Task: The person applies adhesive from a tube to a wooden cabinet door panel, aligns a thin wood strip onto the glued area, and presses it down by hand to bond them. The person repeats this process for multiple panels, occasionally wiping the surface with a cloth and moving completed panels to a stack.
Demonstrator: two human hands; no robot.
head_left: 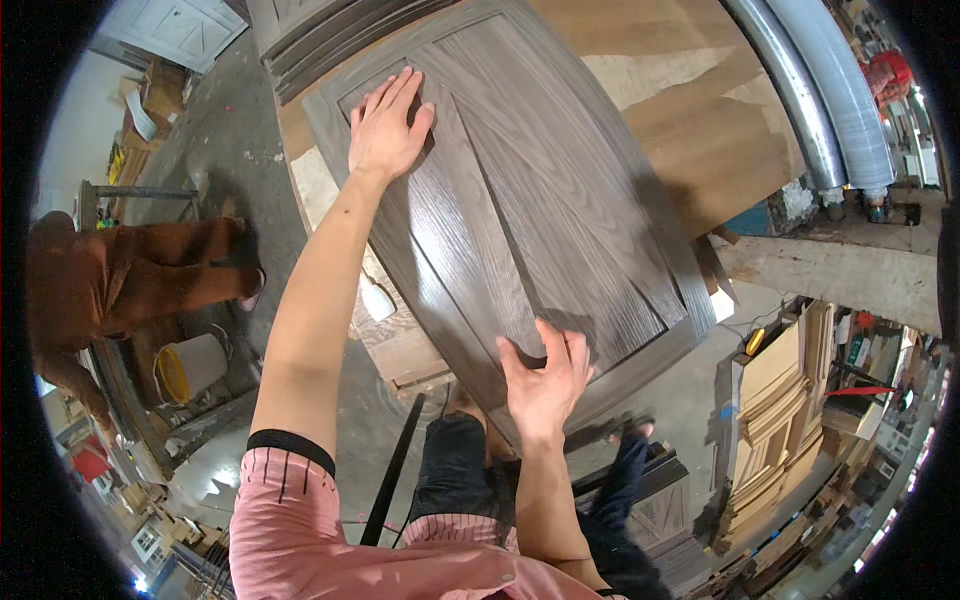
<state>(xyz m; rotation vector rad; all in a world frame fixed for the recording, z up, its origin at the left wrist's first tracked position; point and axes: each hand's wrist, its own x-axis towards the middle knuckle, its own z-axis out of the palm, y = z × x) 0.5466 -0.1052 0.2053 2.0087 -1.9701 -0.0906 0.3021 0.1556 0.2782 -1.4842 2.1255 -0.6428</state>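
A grey wood-grain panel door [560,170] with a raised frame and slats lies at a slant in front of me. Flat on its far left part rests my left hand [388,128], palm down, fingers stretched out and thumb apart. My right hand [547,385] touches the near end of the panel. Its thumb and bent fingers are spread apart beside the lower end of a narrow middle slat [492,225]. No loose tool or part shows in either hand. The underside of my palms is hidden.
Stacked grey panels [340,40] lie beyond the panel's far left corner. Brown sheeting [680,110] covers the surface at right, near wrapped rolls [835,90]. A white-handled object [377,298] sits by the panel's left edge. Another person [130,265] stands at left, near a bucket [190,368].
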